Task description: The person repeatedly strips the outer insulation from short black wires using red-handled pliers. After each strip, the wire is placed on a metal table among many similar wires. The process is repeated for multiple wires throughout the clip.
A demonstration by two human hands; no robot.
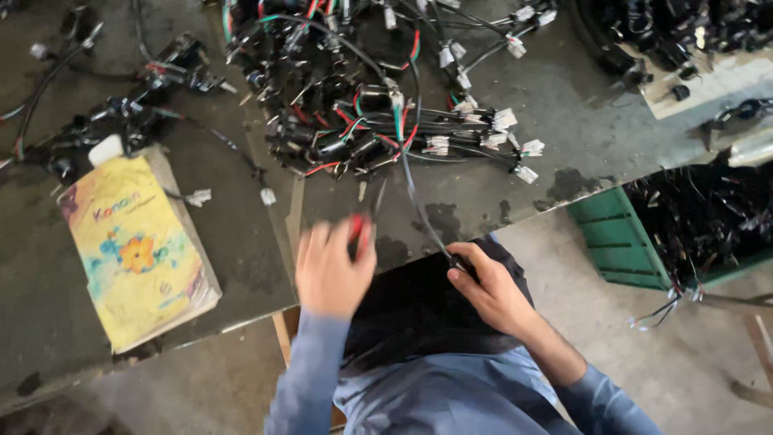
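Blue-sleeved arms reach up to the dark, stained worktop (241,266). Right hand (491,292) has its fingers pinched on a thin black wire (419,211) running down from the tangled heap of black, red and green cable harnesses (370,105). Left hand (328,270), blurred, grips something red (358,228) below that heap. Left of the heap lies a worn yellow flowered notebook (137,250).

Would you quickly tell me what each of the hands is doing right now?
Left hand: blurred, fingers around something red; the grip cannot be told.
Right hand: closed, pinching a black cable at its end.
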